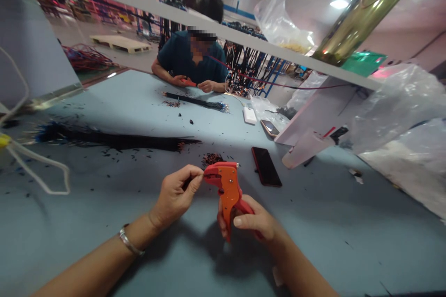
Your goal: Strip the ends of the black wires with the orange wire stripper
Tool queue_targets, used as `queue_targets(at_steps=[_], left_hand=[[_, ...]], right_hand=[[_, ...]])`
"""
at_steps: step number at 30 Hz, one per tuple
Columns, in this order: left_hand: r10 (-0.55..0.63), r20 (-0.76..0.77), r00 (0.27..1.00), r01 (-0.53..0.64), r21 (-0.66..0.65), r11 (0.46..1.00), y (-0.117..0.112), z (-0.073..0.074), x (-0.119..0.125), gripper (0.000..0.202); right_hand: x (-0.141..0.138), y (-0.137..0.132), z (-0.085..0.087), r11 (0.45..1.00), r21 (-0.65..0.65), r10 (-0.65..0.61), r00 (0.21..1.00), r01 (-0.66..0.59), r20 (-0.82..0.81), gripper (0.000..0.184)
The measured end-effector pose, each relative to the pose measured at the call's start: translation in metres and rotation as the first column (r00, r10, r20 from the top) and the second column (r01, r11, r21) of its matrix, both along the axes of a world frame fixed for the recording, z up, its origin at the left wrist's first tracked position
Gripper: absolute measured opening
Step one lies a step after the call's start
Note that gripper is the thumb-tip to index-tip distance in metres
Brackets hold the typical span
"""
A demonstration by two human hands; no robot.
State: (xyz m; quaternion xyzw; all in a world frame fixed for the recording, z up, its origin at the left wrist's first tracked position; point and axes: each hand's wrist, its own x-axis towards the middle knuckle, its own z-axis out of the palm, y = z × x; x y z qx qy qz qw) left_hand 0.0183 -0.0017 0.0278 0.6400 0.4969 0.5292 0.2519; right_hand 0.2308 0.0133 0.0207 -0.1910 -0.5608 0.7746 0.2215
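Observation:
My right hand (pixel 256 222) is wrapped around the handles of a red and orange wire stripper (pixel 229 183), held above the table with its jaws pointing left. At those jaws, my left hand (pixel 179 192) is closed in a pinch on a thin dark wire (pixel 205 175), most of which the fingers and jaws hide. Just behind the tool lies a small pile of copper-and-black wire scraps (pixel 213 159). A long bundle of black wires (pixel 121 140) stretches across the table to the left, with blue ends at its far left and bare copper-coloured ends at its right.
Right of the tool lies a dark phone (pixel 266 167), near a tipped white cup (pixel 306 148). Across the table (pixel 139 90), a co-worker (pixel 195 62) holds a red tool by another wire bundle (pixel 197 101). A shelf bar (pixel 244 35) crosses above; a white cord (pixel 42 171) loops at left.

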Motion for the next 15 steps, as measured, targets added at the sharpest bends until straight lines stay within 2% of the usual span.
queue_targets(at_steps=[6,15], left_hand=[[-0.011,-0.016,1.000,0.012,0.077,0.997,-0.0002,-0.0003,-0.0008,0.018],[0.005,0.017,1.000,-0.005,0.042,0.999,0.0019,0.0021,-0.0017,0.018]], right_hand=[[0.0017,0.0011,-0.0043,1.000,0.021,-0.020,1.000,0.020,-0.002,0.034],[-0.0052,-0.0016,-0.0008,0.998,0.027,-0.059,0.998,0.059,0.006,0.031]])
